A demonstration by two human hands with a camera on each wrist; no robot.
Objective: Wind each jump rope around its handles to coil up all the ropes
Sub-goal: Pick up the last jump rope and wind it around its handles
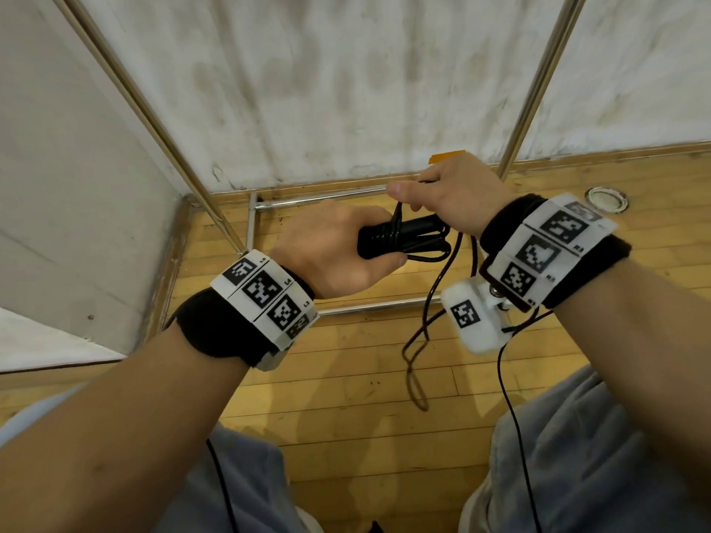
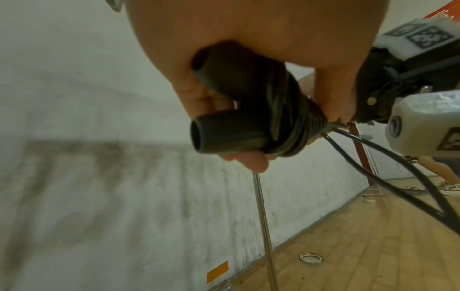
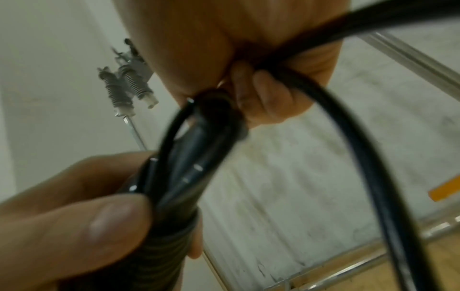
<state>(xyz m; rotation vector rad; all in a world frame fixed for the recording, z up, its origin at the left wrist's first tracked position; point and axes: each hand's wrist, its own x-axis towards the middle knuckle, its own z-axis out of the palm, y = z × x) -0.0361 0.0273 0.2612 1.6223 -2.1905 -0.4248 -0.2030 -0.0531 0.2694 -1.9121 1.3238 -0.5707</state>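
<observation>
My left hand grips two black jump rope handles held side by side, with several turns of black rope wound around them. The handle ends show below the palm in the left wrist view, coils beside them. My right hand is just above and right of the handles and pinches the black rope in curled fingers. A loose double strand hangs from the handles down toward the floor. The left thumb presses on the wound bundle.
A metal rack frame with slanted poles stands against a white wall ahead. Wooden floor lies below, with a round metal floor fitting at right. My knees in grey trousers fill the bottom. Another person's legs stand far off.
</observation>
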